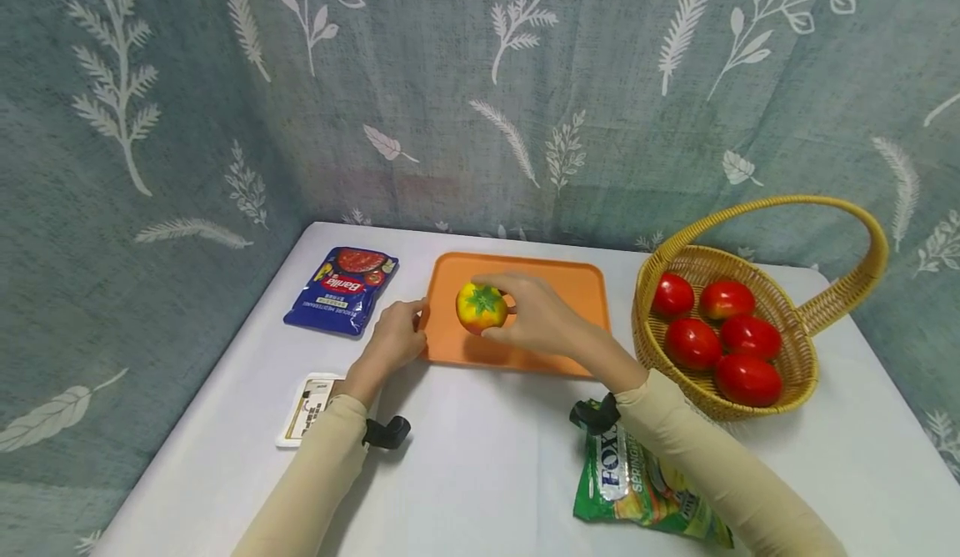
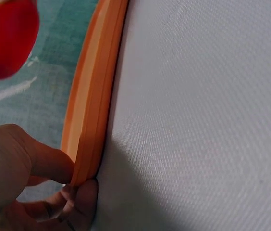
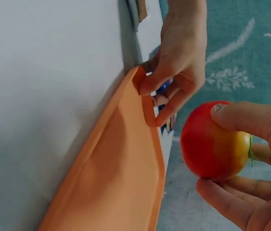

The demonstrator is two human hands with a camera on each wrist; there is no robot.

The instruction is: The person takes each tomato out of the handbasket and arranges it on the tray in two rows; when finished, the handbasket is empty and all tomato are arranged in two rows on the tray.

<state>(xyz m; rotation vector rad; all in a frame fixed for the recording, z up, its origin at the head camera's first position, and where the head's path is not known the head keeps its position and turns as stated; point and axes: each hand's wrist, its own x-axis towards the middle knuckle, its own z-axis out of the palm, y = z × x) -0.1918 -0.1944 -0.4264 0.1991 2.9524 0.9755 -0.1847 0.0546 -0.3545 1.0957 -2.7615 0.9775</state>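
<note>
A red and yellow tomato (image 1: 481, 308) with a green star-shaped calyx is held above the orange tray (image 1: 570, 290). My right hand (image 1: 538, 315) grips it between thumb and fingers; the right wrist view shows the tomato (image 3: 212, 142) apart from the tray. At the tray's left edge, my left hand (image 1: 395, 336) pinches the rim. In the left wrist view, the thumb lies on top of the tray's rim (image 2: 94, 110) and fingers are beneath its corner. Beyond the right hand stands a yellow wicker basket (image 1: 643, 323) holding several red tomatoes (image 1: 693, 343).
A blue Barilla pouch (image 1: 345, 290) lies left of the tray. Partly under the left forearm is a white packet (image 1: 307, 411). A green Fox's bag (image 1: 615, 474) lies beneath the right forearm. The basket's tall handle (image 1: 780, 200) arches upward. A patterned curtain (image 1: 450, 98) hangs behind the white table.
</note>
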